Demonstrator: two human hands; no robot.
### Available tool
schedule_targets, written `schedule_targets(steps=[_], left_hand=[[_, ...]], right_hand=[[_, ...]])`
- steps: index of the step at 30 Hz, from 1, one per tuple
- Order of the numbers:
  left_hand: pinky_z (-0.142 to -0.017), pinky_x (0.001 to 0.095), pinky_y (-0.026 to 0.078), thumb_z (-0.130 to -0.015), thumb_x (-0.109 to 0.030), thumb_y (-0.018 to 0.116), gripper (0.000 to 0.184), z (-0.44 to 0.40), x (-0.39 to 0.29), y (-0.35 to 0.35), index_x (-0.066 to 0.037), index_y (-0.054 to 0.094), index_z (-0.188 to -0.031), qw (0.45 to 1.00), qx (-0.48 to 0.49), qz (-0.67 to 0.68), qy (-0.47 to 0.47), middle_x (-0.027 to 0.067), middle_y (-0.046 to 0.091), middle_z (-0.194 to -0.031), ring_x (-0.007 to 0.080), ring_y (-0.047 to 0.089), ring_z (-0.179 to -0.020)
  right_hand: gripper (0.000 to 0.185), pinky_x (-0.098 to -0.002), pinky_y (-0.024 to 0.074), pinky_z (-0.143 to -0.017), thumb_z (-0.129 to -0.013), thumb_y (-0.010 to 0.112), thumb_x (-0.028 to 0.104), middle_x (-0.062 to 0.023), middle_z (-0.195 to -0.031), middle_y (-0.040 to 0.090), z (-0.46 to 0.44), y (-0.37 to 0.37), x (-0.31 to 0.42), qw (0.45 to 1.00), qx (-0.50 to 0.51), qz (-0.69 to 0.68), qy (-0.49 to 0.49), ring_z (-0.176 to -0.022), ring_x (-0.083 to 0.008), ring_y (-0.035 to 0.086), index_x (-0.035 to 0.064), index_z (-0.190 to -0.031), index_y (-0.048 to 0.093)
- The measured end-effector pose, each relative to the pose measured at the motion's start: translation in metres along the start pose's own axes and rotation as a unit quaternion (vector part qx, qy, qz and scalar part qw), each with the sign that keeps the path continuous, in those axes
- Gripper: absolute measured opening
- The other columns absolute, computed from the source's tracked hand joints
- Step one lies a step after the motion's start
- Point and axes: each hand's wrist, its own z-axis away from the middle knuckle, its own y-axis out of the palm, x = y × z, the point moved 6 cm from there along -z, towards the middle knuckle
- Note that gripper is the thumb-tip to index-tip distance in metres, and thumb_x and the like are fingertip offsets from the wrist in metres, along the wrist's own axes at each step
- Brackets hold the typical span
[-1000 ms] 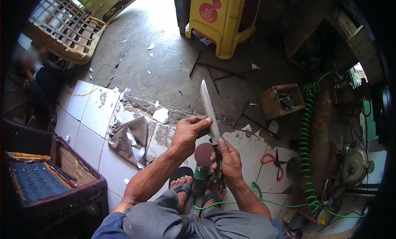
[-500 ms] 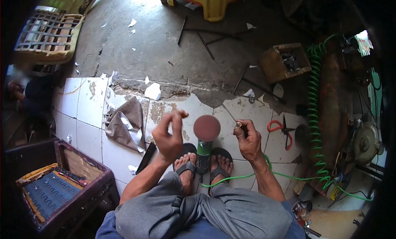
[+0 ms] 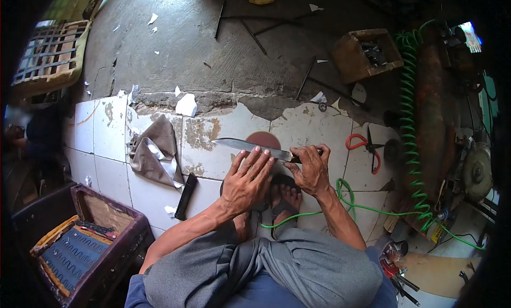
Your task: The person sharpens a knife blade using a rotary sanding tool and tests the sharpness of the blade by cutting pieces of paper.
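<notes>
My right hand [image 3: 311, 169] is closed round the dark handle of a knife [image 3: 234, 143], whose long blade points left. My left hand [image 3: 244, 184] is open, its stretched fingers lying flat along the blade near the handle. Just behind the knife is the reddish-brown sanding disc [image 3: 263, 137] of an upright tool between my feet. The blade overlaps the disc, and I cannot tell whether they touch. My left hand and the knife hide most of the tool's body.
A brown cloth [image 3: 154, 154] and a black bar-like piece [image 3: 186, 197] lie on the left tiles. Red-handled scissors [image 3: 364, 146] lie to the right. A green air hose [image 3: 298, 215] crosses by my feet. A wooden box [image 3: 367, 55] holds metal pieces. A frame with springs [image 3: 74, 257] stands front left.
The knife, seen nearly edge-on before, now lies crosswise with its flat side showing. My left hand has moved from the air onto the blade. The view has shifted slightly.
</notes>
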Motion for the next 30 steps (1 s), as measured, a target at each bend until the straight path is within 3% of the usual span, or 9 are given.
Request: schedule_targets(steps=[9,23,25,30], left_hand=[[-0.124,0.0508,0.031,-0.094,-0.02,0.068,0.048,0.002,0.0,0.008,-0.006,0.063,-0.139,1.0,0.018,-0.014,-0.009,0.0129,0.058,-0.15,0.0295,0.049,-0.146],[-0.123,0.0523,0.032,-0.094,-0.02,0.068,0.048,0.003,0.001,0.015,-0.006,0.063,-0.14,0.999,0.031,-0.004,-0.019,0.0135,0.058,-0.149,0.0317,0.049,-0.145],[-0.126,0.0505,0.027,-0.096,-0.026,0.066,0.053,0.005,0.003,0.019,-0.008,0.059,-0.146,0.999,0.046,-0.015,-0.024,0.0111,0.055,-0.153,0.0288,0.043,-0.15],[-0.126,0.0511,0.026,-0.096,-0.026,0.065,0.054,0.006,0.003,0.022,-0.008,0.059,-0.146,0.998,0.049,-0.021,-0.024,0.0109,0.055,-0.154,0.029,0.044,-0.149]], right_hand=[[0.045,-0.0514,0.0313,-0.101,-0.084,0.081,0.017,0.0015,-0.107,0.069,0.004,0.004,-0.007,1.0,-0.014,0.016,-0.011,-0.1,-0.0199,0.062,0.0137,-0.125,0.063],[0.044,-0.0509,0.0314,-0.1,-0.084,0.079,0.019,0.0013,-0.108,0.07,0.004,0.003,-0.01,1.0,0.007,0.016,-0.006,-0.102,-0.0192,0.062,0.0134,-0.125,0.064],[0.043,-0.0508,0.0314,-0.1,-0.085,0.079,0.02,0.0011,-0.108,0.07,0.002,0.002,-0.008,1.0,0.008,0.018,-0.008,-0.102,-0.0193,0.062,0.0131,-0.125,0.064],[0.047,-0.0485,0.0329,-0.1,-0.081,0.084,0.017,-0.0012,-0.108,0.072,0.002,0.001,-0.008,1.0,0.011,0.022,-0.006,-0.101,-0.0198,0.065,0.0114,-0.124,0.066]])
